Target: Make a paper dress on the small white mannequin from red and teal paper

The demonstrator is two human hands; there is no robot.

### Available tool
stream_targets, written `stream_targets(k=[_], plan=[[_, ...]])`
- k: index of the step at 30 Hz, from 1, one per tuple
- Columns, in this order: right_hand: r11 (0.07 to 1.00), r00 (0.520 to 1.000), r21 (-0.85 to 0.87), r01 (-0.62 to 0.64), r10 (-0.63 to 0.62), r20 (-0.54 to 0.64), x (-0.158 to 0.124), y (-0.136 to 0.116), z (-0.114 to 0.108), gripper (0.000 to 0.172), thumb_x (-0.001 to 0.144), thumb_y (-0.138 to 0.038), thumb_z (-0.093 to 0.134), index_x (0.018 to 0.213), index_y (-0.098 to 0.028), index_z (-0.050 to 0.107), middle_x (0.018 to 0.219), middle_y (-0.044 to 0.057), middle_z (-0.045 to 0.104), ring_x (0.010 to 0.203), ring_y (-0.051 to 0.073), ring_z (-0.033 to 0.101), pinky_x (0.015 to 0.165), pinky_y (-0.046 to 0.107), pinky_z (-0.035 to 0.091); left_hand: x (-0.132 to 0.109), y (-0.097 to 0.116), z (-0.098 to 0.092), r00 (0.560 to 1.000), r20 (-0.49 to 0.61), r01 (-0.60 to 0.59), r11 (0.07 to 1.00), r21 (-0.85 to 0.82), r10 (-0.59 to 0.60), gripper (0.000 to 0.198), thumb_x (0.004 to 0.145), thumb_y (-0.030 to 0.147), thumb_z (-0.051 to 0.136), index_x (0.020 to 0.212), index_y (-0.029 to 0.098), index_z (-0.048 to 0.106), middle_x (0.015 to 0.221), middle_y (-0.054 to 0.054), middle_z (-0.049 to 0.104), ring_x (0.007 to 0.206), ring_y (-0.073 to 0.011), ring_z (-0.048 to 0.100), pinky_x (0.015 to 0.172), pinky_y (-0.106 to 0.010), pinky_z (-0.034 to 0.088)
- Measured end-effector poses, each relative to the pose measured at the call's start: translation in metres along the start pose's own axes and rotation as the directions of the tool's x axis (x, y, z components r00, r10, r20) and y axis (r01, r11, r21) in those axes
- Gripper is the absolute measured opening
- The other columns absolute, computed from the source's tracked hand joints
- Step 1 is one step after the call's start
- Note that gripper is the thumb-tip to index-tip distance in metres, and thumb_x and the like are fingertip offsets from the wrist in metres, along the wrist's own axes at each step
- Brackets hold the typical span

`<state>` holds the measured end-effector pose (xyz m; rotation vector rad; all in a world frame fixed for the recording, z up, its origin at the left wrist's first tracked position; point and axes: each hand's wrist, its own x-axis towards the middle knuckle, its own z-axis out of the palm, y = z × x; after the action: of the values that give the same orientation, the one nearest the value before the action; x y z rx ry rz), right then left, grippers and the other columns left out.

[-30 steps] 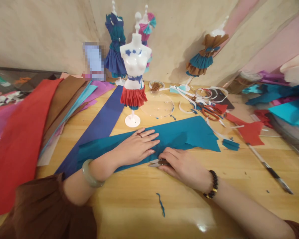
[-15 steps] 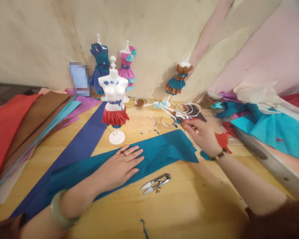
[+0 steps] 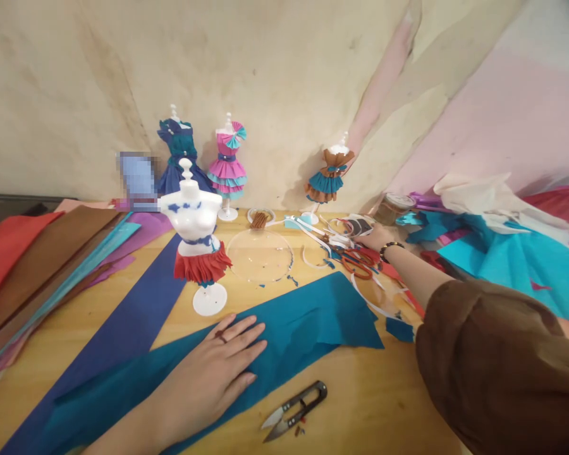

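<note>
My left hand [image 3: 213, 373] lies flat, fingers spread, on a strip of teal crepe paper [image 3: 308, 316] and wears a ring. Far to the right, my right hand [image 3: 377, 239] reaches among the clutter at the back, beside a small dark flat piece [image 3: 360, 226]. Its fingertips are partly hidden, so its grip is unclear. Red-handled scissors [image 3: 360, 262] lie just in front of it. A white mini mannequin [image 3: 192, 218] in a ruffled red skirt [image 3: 201, 262] stands behind my left hand. Thread snips [image 3: 296, 411] rest on the table nearer me.
Three dressed mini mannequins stand along the wall, one in teal and blue [image 3: 179, 151], one in pink [image 3: 227, 167], one in brown [image 3: 332, 174]. Coloured paper sheets [image 3: 71, 240] fan out at left. Crumpled turquoise paper [image 3: 512, 265] and a jar [image 3: 392, 207] are at right.
My right hand has moved away from me, from near the scissors to the dark piece behind them. My left hand stays flat on the teal paper. The camera view has shifted.
</note>
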<state>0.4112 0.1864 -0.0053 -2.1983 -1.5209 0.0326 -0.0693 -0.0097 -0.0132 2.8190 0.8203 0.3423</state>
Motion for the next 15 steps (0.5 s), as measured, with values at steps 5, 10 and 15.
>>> stream_targets(k=[5, 10, 15], plan=[[0.976, 0.981, -0.107, -0.187, 0.191, 0.026, 0.008, -0.001, 0.003, 0.058, 0.069, -0.046, 0.082, 0.115, -0.015, 0.063, 0.111, 0.019, 0.069, 0.107, 0.040, 0.064, 0.086, 0.049, 0.052, 0.000, -0.002, 0.000, 1.000, -0.016, -0.005, 0.999, -0.037, 0.005, 0.045, 0.100, 0.035, 0.048, 0.145, 0.033, 0.046, 0.151, 0.002, 0.047, 0.142, -0.0208, 0.041, 0.120, -0.042, 0.033], [0.974, 0.983, -0.142, -0.176, 0.182, 0.031, 0.007, 0.002, 0.005, 0.064, 0.072, -0.051, 0.078, 0.122, -0.014, 0.059, 0.114, 0.021, 0.068, 0.109, 0.041, 0.063, 0.086, 0.050, 0.052, 0.000, -0.003, 0.001, 1.000, 0.010, -0.006, 1.000, -0.002, 0.006, 0.045, 0.100, 0.036, 0.047, 0.145, 0.032, 0.044, 0.153, 0.003, 0.043, 0.143, -0.0219, 0.040, 0.118, -0.045, 0.037], [0.993, 0.995, -0.114, 0.024, -0.012, 0.101, 0.011, 0.008, 0.003, 0.043, 0.088, -0.041, 0.068, 0.121, -0.015, 0.060, 0.118, 0.015, 0.065, 0.103, 0.028, 0.065, 0.086, 0.045, 0.055, 0.000, -0.002, 0.000, 1.000, 0.021, -0.001, 1.000, 0.006, 0.000, 0.044, 0.100, 0.036, 0.047, 0.144, 0.032, 0.046, 0.153, 0.003, 0.044, 0.142, -0.0217, 0.041, 0.117, -0.044, 0.038]])
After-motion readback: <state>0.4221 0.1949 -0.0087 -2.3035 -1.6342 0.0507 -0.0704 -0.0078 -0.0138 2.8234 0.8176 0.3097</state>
